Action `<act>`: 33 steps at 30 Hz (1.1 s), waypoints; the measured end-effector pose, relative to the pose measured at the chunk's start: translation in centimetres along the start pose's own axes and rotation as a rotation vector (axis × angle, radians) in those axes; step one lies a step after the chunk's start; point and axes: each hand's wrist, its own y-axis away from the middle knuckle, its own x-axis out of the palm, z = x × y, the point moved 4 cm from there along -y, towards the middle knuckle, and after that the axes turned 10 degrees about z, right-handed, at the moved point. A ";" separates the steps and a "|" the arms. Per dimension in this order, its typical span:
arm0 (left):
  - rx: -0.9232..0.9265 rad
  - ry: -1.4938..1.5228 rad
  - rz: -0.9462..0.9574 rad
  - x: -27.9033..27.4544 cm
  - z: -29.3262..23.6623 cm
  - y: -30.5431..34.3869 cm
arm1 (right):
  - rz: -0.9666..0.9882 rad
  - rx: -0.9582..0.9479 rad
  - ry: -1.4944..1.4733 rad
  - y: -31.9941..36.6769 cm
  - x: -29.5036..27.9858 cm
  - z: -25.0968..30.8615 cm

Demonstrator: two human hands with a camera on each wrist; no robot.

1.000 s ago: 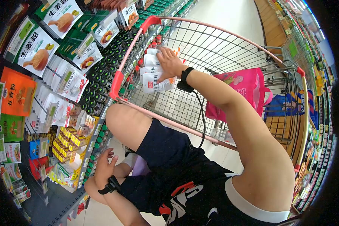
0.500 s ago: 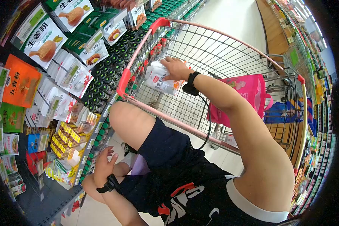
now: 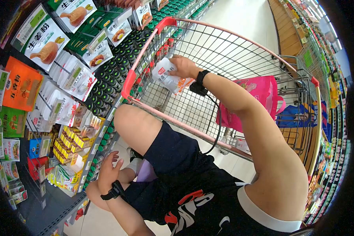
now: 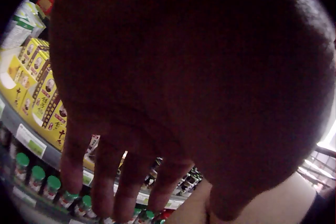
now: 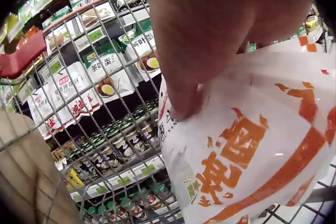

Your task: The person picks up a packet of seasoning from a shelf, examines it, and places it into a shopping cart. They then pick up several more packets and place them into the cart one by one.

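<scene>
Inside the cart, the right hand (image 3: pixel 183 67) pinches white-and-orange seasoning packets (image 3: pixel 167 74) by their upper edge. In the right wrist view, the thumb and fingers of that hand (image 5: pixel 210 40) press on a white packet (image 5: pixel 252 140) with orange print; how many packets lie behind it is hard to tell. The left hand (image 3: pixel 109 173) hangs beside the knee near the shelf, its fingers loosely bent and holding nothing. Dark in the left wrist view, the left hand (image 4: pixel 157 98) has its fingers spread in front of the shelf.
A wire shopping cart (image 3: pixel 232 29) with a pink rim stands before the knees. It holds a pink bag (image 3: pixel 259 94), and a blue bag (image 3: pixel 299 116) is toward its right end. Shelves at left carry hanging packets (image 3: pixel 47 51), yellow boxes (image 3: pixel 69 145) and green-capped jars (image 4: pixel 51 186).
From lying spread on the cart's floor, the white packets have been gathered together and tilted in the right hand's grip. The left hand has stayed beside the knee.
</scene>
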 end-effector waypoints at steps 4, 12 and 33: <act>-0.004 0.000 -0.009 0.0 0.1 0.0 | 0.036 0.056 0.058 0.8 0.8 0.2; -0.005 -0.003 -0.008 0.1 0.4 0.2 | 0.253 0.321 0.035 1.3 1.9 0.1; 0.022 -0.013 -0.023 0.0 -0.1 0.3 | 0.249 -0.182 0.080 1.4 -1.9 -1.8</act>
